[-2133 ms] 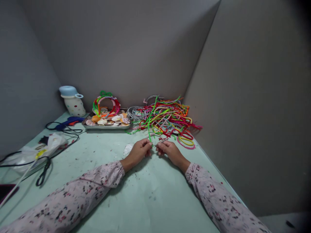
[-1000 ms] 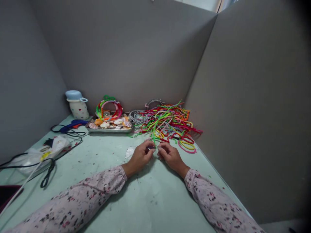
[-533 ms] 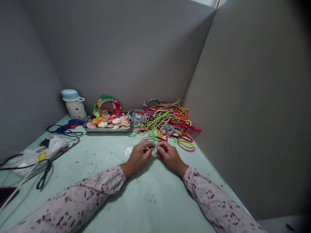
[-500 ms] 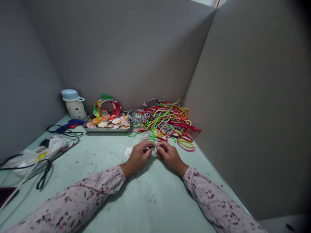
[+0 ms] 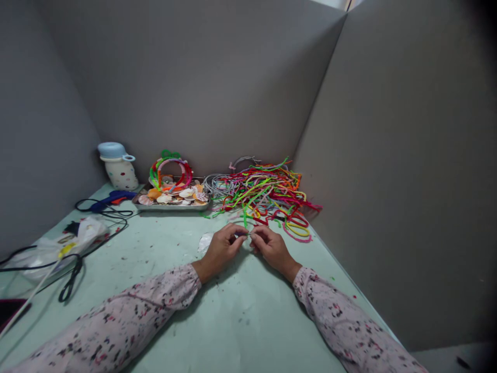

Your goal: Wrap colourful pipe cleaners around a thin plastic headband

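My left hand and my right hand rest on the pale green table, fingertips almost meeting. Both pinch a bright green pipe cleaner that rises between them toward a tangled pile of coloured pipe cleaners just behind. Fingers of both hands are curled closed around the strand. A small grey piece seems to sit at the pinch point, too small to name. Flowered sleeves cover both forearms.
A metal tray of seashells with coloured hoops stands at the back. A dotted white jar with a blue lid, a blue glue gun, black cables and a plastic bag lie left. Grey partition walls close in.
The hands stay nearly where they were, fingers working the green strand slightly. The strand's upper part has bent lower than two seconds ago. The camera shifted a little.
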Tool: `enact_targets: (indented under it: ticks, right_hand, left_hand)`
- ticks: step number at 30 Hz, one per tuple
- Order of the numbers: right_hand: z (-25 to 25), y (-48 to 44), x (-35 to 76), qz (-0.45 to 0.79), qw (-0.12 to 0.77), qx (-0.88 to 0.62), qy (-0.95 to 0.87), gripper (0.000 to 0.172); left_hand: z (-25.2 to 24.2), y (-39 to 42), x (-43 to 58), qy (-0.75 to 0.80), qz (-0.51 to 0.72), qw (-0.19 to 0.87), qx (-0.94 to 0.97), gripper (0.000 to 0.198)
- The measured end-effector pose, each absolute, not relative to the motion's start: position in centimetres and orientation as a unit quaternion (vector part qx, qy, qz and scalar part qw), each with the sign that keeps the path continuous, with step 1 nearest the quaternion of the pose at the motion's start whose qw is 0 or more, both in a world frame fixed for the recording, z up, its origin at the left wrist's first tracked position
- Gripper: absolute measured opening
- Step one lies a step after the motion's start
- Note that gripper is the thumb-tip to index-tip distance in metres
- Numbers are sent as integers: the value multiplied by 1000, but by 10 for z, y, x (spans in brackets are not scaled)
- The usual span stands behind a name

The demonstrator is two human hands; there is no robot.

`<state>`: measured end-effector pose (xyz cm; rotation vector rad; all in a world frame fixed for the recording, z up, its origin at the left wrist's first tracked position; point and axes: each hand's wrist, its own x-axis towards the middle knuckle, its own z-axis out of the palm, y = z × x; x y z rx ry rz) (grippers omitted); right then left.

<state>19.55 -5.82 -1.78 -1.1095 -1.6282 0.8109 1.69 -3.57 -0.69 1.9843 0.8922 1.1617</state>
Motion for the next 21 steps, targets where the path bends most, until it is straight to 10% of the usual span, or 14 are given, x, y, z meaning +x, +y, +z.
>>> enact_targets:
  ticks: [21]
  right_hand:
    - [-18, -58, 196, 310, 485, -463, -675, 18]
  left_hand:
    - [-2, -38, 16, 354, 440, 315, 763, 15]
